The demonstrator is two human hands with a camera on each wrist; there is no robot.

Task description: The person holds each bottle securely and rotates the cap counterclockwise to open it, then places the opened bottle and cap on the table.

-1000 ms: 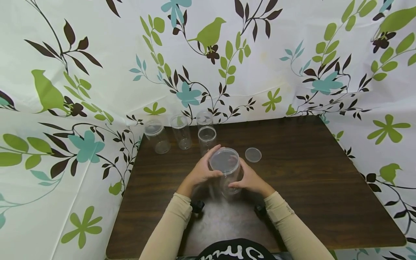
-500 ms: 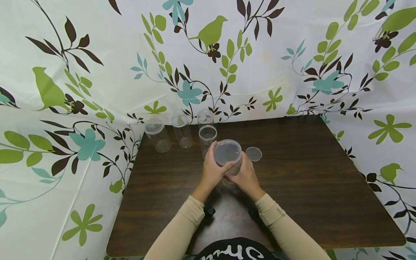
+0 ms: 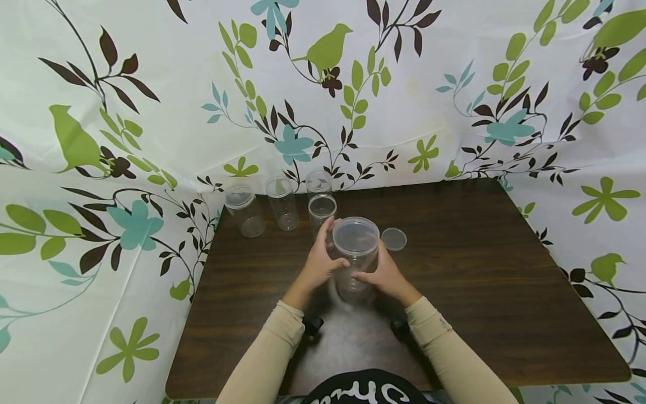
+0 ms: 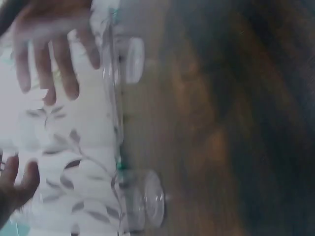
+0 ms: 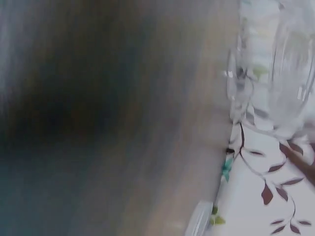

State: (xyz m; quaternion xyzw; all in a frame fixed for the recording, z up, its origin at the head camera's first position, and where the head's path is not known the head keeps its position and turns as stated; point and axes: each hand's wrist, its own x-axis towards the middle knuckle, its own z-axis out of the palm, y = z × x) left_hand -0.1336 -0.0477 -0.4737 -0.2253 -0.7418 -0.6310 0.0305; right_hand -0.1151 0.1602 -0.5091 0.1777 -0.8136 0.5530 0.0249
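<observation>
Both hands are on the big clear jar (image 3: 355, 261) — it stands upright on the dark wooden surface (image 3: 479, 292), just in front of the person, with its clear lid (image 3: 355, 234) sitting on top. The left hand (image 3: 318, 264) wraps the jar's left side, fingers curled up toward the lid's rim, thumb across the front. The right hand (image 3: 384, 275) grasps the right side lower down, thumb reaching over the front of the wall. Beige sleeves (image 3: 262, 359) run back toward the camera.

Just behind the held jar, nearly touching the left fingertips, stands a narrower open jar (image 3: 321, 215). Behind that, along the far left edge of the surface, three more clear jars in a row: one capped (image 3: 244, 211), one in the middle (image 3: 281, 204), one at the back (image 3: 318, 183). A small loose lid (image 3: 393, 239) lies flat just right of the held jar, apart from it.

The left wrist view is blurred — fingers (image 4: 47, 64) show through clear plastic, and a small jar (image 4: 145, 199) appears at the surface's edge. The right wrist view is more blurred, with only a clear jar wall (image 5: 293, 69) against the leaf-print curtain (image 3: 454, 84) that hangs round the surface.
</observation>
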